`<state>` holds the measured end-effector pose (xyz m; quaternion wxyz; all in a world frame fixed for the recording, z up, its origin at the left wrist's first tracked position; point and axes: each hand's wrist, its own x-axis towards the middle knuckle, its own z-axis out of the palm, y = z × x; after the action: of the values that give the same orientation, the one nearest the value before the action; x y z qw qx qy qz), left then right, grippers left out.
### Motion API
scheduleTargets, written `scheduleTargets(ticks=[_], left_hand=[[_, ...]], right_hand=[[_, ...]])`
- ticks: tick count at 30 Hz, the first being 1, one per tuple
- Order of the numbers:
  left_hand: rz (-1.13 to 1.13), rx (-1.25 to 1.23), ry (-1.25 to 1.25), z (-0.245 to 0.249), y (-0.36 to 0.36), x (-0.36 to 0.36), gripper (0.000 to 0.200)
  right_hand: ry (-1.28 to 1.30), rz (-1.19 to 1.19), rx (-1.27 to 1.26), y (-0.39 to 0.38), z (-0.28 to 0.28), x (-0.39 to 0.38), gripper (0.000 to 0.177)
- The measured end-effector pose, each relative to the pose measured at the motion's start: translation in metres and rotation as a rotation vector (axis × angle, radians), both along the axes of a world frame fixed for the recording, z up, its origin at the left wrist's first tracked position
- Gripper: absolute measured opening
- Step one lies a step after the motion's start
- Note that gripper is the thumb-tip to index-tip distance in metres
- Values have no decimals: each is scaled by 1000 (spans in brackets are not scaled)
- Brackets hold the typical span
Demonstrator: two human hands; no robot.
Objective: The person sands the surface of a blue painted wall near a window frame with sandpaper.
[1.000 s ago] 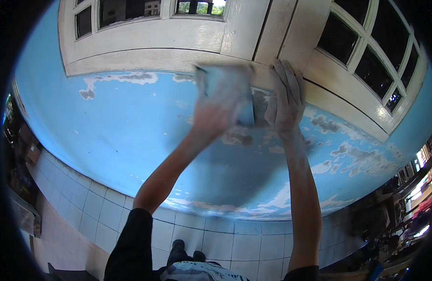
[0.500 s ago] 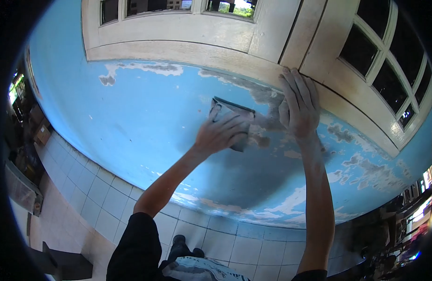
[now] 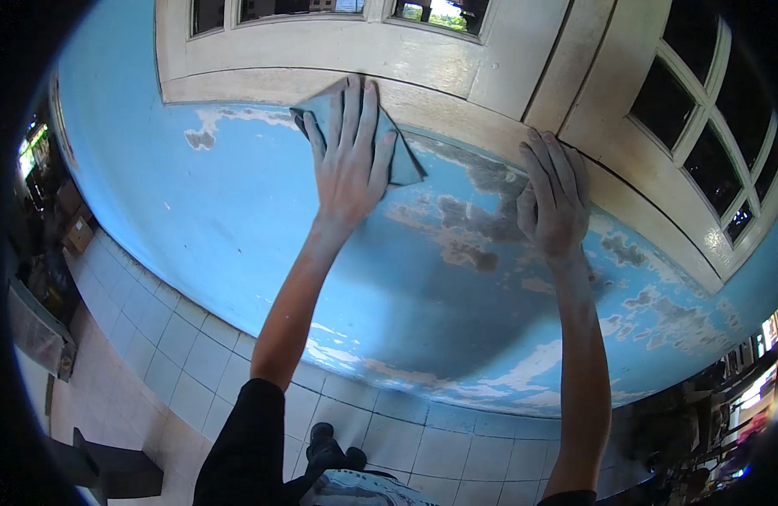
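Note:
My left hand [image 3: 349,160] presses a grey-blue sheet of sandpaper [image 3: 397,156] flat against the blue painted wall [image 3: 212,228], just under the cream window sill [image 3: 262,84]. Its fingers are spread over the sheet. My right hand [image 3: 553,198] rests flat on the wall to the right, fingers up toward the sill, holding nothing. Between the two hands the blue paint is worn away in grey and brown patches [image 3: 456,232].
A cream window frame [image 3: 507,51] with dark panes runs along the top and right. White tiles [image 3: 178,371] cover the lower wall and floor. My feet [image 3: 326,447] show at the bottom. Cluttered shelves [image 3: 43,253] stand far left, more goods far right.
My left hand has slid the sandpaper up and to the left, from the worn patch to just under the sill. My right hand has stayed pressed on the wall.

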<state>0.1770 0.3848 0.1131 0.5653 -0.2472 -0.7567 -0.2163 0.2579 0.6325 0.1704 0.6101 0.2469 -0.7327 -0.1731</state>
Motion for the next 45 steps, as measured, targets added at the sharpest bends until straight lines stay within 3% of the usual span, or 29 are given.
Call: scheduleTargets(ticks=[1,2,3,4,5,7,8,9,11,13,14,15,16,19,20,21,23,24,26,29,31,33,34,36,39,42,45], left_hand=[[32,156,17,6,5,5,60],[-23,45,-13,-16,13,8,60],[102,-251,-81,-50,24,10,58],[-143,-432,-137,-97,25,7,56],[-136,-433,-143,-97,19,9,56],[-239,-315,-109,-86,12,1,53],[-60,-286,-161,-55,0,4,56],[-46,6,-9,-26,-6,-1,57],[-37,150,16,-2,-11,-3,62],[-7,54,-3,-11,-5,1,61],[108,-230,-54,-42,4,6,60],[22,-551,-233,-84,5,4,59],[-176,-373,-41,-90,12,15,54],[-131,-304,-124,-89,-3,-12,58],[-74,-149,-98,-55,-8,-8,61],[-80,-146,-94,-27,-8,-5,61],[-18,308,-24,4,3,1,63],[-20,303,-32,-14,14,4,63],[-71,-169,-141,-63,36,15,61],[-173,-258,-205,-71,40,27,59],[-164,-283,-117,-47,30,16,61],[-86,103,-44,4,18,15,62],[-90,103,-46,1,21,14,62],[45,-27,-61,-13,29,18,63],[-22,-160,-133,-99,41,19,64],[-34,-110,-146,-72,42,23,65],[-56,10,-115,1,36,26,65]], right_hand=[[-9,-7,43,-1,0,1,43],[-18,-11,88,-1,-1,3,43],[-18,-1,87,-1,-1,2,43],[-30,-18,181,0,-2,3,43],[-45,-36,278,-1,-3,3,44],[-71,-36,320,-2,-2,2,44],[-107,-42,364,-2,-3,2,45],[-110,-45,366,-2,-4,2,45],[-132,-68,391,-1,-5,0,46],[-142,-95,393,0,-6,0,48],[-142,-118,397,-1,-5,-1,51],[-140,-118,392,-2,-4,0,51],[-160,-122,389,-4,-3,3,53],[-177,-138,383,-2,-2,3,58],[-188,-132,381,-2,-3,3,61],[-185,-139,383,-2,-2,3,61],[-188,-101,353,-3,-2,4,64],[-196,-102,347,-3,-4,5,64],[-203,-97,357,-2,-2,3,63],[-260,-130,359,-6,3,11,62],[-241,-114,359,-3,1,6,61],[-235,-96,341,-2,-4,4,60],[-216,-108,348,-2,-4,4,60],[-200,-119,365,-2,-4,5,59],[-234,-126,346,-4,-2,6,58],[-207,-117,373,-1,-1,4,60],[-245,-86,332,-3,-6,4,60]])
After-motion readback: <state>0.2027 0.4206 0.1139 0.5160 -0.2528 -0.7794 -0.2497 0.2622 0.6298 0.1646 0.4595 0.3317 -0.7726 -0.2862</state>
